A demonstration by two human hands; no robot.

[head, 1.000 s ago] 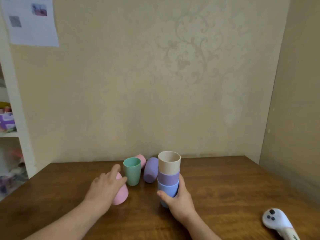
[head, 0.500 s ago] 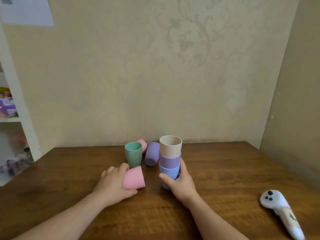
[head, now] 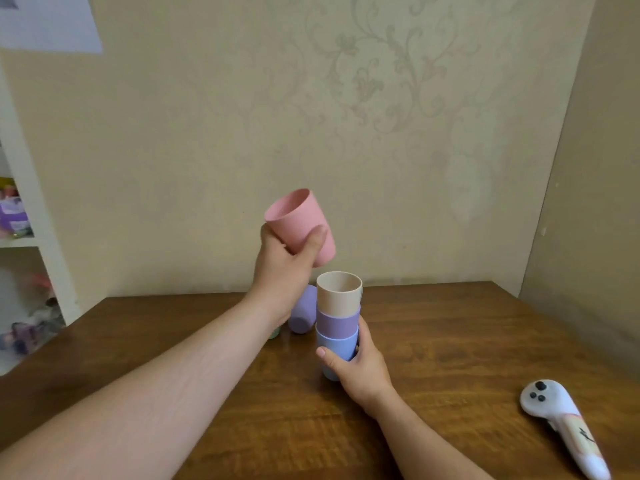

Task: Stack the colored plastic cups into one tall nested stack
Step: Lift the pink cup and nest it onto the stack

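Note:
A nested stack (head: 337, 320) stands on the wooden table (head: 450, 341): beige cup on top, purple in the middle, blue at the bottom. My right hand (head: 360, 368) grips the blue bottom cup. My left hand (head: 284, 268) holds a pink cup (head: 299, 221) in the air, tilted with its mouth to the upper left, just above and left of the stack. A lilac cup (head: 303, 315) lies on its side behind my left wrist. A sliver of the green cup (head: 275, 332) shows under my forearm; the rest is hidden.
A white ghost-faced handheld device (head: 561, 424) lies at the table's right front. White shelves (head: 20, 237) with small items stand to the left. Walls close off the table at the back and right.
My left hand has lifted the pink cup off the table and carried it up and right, over the stack. My right hand has stayed on the stack.

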